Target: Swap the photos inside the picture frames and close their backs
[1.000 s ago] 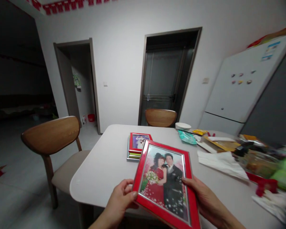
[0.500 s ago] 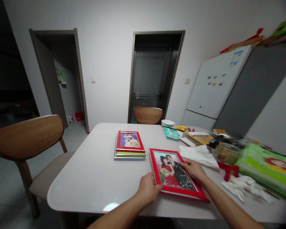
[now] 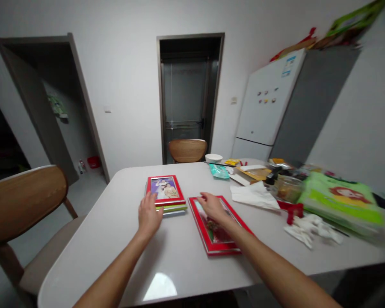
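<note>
A small stack of picture frames lies on the white table, with a red photo frame (image 3: pixel 181 194) on top and a yellow-green frame (image 3: pixel 171 208) beneath it. My left hand (image 3: pixel 148 216) is at the stack's near left corner, fingers stretched along its left side and thumb apart at the front edge; I cannot tell how firmly it touches. A larger red photo frame (image 3: pixel 211 247) lies flat to the right, its picture partly covered by my right hand and forearm. Over that frame's far part hovers my right hand (image 3: pixel 214 207), fingers loosely bent and holding nothing.
On the table's right are white tissue paper (image 3: pixel 255 196), a teal packet (image 3: pixel 219 171), a clear plastic container (image 3: pixel 288 188), white gloves (image 3: pixel 314 229) and a green package (image 3: pixel 340 201). A white bowl (image 3: pixel 214 158) stands at the back. Wooden chairs (image 3: pixel 28 201) stand around.
Both hands have let go of the larger red frame, which now lies flat on the table. My left hand has moved left to the stack; my right hand has moved left over the larger frame.
</note>
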A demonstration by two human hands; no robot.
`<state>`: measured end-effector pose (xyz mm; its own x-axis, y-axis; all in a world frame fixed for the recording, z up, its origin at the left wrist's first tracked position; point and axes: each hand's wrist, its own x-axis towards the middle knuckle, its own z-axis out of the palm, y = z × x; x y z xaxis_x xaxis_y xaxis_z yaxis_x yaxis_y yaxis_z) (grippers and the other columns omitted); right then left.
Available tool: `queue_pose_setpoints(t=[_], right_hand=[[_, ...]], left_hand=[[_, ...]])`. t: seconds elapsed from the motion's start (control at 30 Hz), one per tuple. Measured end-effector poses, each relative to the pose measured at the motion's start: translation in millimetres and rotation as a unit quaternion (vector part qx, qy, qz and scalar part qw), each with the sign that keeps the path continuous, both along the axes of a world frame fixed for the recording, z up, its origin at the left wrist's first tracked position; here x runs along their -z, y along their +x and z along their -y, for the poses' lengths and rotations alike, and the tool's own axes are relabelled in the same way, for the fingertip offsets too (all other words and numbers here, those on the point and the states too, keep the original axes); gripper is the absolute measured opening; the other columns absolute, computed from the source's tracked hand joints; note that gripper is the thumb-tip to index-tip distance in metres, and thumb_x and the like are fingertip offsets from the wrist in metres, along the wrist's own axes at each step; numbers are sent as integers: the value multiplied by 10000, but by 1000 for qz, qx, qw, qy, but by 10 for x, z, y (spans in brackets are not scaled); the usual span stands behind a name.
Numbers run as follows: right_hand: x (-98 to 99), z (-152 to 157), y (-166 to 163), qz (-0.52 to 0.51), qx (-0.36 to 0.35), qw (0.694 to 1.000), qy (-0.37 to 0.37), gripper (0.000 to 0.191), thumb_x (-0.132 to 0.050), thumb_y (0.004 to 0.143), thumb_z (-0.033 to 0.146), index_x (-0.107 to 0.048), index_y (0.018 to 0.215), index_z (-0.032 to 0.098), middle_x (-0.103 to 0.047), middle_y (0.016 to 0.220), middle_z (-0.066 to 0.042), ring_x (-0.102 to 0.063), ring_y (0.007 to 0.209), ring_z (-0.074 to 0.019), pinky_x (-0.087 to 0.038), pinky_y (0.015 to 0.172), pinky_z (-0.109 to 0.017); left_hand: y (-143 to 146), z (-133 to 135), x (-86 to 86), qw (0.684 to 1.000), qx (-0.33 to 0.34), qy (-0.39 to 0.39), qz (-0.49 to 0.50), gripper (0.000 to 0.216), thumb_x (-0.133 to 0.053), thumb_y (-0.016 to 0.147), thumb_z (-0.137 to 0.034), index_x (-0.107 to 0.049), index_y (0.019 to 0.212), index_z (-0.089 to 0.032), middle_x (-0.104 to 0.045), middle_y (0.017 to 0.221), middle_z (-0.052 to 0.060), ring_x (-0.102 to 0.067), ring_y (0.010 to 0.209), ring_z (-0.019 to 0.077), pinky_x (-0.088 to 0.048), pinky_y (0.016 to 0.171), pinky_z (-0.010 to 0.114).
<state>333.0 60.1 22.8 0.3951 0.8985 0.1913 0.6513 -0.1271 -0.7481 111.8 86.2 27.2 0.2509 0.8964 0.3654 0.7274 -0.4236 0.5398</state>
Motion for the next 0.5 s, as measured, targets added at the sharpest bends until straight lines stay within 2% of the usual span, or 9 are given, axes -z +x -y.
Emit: queue_pose_setpoints(t=[0.03,0.1,0.13,0.17,0.2,0.33,0.43,0.5], right_hand=[[-7,-72,-144,-18,-8,1000,3,269,-450,803,313,-509,1025,172,-514,1086,-62,-496,957,-171,-397,824,-391],[-11,-206,-376,-58,-9,998,6,289,-445,808,317,-491,1045,159,-513,1069,-59,-515,916,-164,-432,775,-376],[-9,-262,-455,-78,-3,997,10,304,-402,826,328,-509,1028,127,-521,1044,-29,-511,929,-199,-426,782,-368],[-7,-308,-512,-99,6,995,11,302,-349,856,295,-508,1028,103,-514,1048,-24,-502,938,-188,-400,805,-351],[-5,-343,-548,-123,18,992,10,284,-441,810,317,-498,1033,151,-520,1055,-55,-517,910,-165,-431,775,-375],[-13,-408,-597,-231,58,971,32,284,-503,761,331,-531,974,144,-579,953,-37,-502,931,-181,-394,811,-349],[-36,-408,-645,-321,19,945,53,303,-428,786,334,-512,973,111,-597,760,-24,-543,768,-156,-448,654,-301],[-72,-368,-701,-371,-52,923,88,312,-400,785,347,-515,940,102,-579,658,-16,-543,680,-150,-448,577,-282]], left_hand=[[-53,-88,-11,1000,-11,2,-15,439,-440,743,-175,-378,1166,-72,-316,1299,155,-251,1206,285,-201,986,388],[-115,-212,12,999,-8,-8,-47,394,-494,701,-182,-452,1082,-90,-434,1203,152,-380,1127,295,-303,931,385],[-130,-247,36,998,-4,-9,-60,379,-492,701,-193,-461,1067,-102,-445,1188,145,-410,1104,290,-327,915,378],[-140,-266,62,997,2,-7,-73,366,-483,708,-210,-466,1059,-107,-444,1184,143,-423,1094,284,-338,907,372],[-147,-272,84,996,12,-4,-85,355,-470,718,-229,-470,1053,-109,-443,1182,142,-426,1093,280,-346,902,366],[-152,-225,99,992,30,-3,-126,346,-433,745,-311,-501,1001,-88,-489,1098,166,-473,1023,317,-382,849,408],[-108,-140,57,988,2,-9,-155,418,-401,769,-381,-455,1072,-97,-545,1013,158,-537,930,309,-435,768,400],[-61,-56,10,988,2,-12,-155,451,-394,773,-416,-432,1102,-108,-562,1000,157,-559,891,306,-449,736,403]])
